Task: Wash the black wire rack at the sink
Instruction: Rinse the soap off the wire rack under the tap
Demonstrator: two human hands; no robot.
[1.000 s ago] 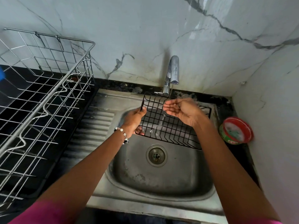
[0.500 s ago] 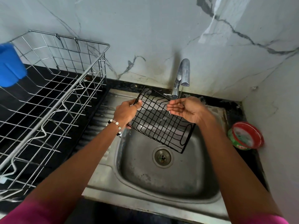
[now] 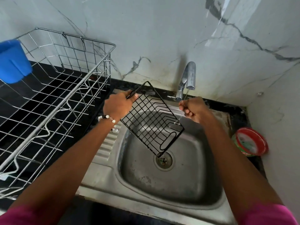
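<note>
Over a steel sink (image 3: 103, 148), the left hand (image 3: 117, 107) grips a tilted rack (image 3: 152, 120); the right hand (image 3: 195, 109) curls empty under the tap (image 3: 186, 82).

soft dim daylight, wall (image 3: 162, 30) glare upper right, wide-angle edge distortion

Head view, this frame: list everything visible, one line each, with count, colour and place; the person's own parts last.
black wire rack: one, black, tilted over the basin, lower corner near the drain.
sink: one, steel, centre.
drain: one, steel, basin floor.
tap: one, chrome, behind the sink, a thin stream running.
dish basket: one, silver wire, on the dark counter to the left.
blue cup: one, blue, at the basket's far left.
red-lidded tub: one, red and green, right of the sink.
bracelet: one, beaded, left wrist.
left hand: grips the rack's upper edge.
right hand: fingers curled under the stream, holding nothing visible.
</note>
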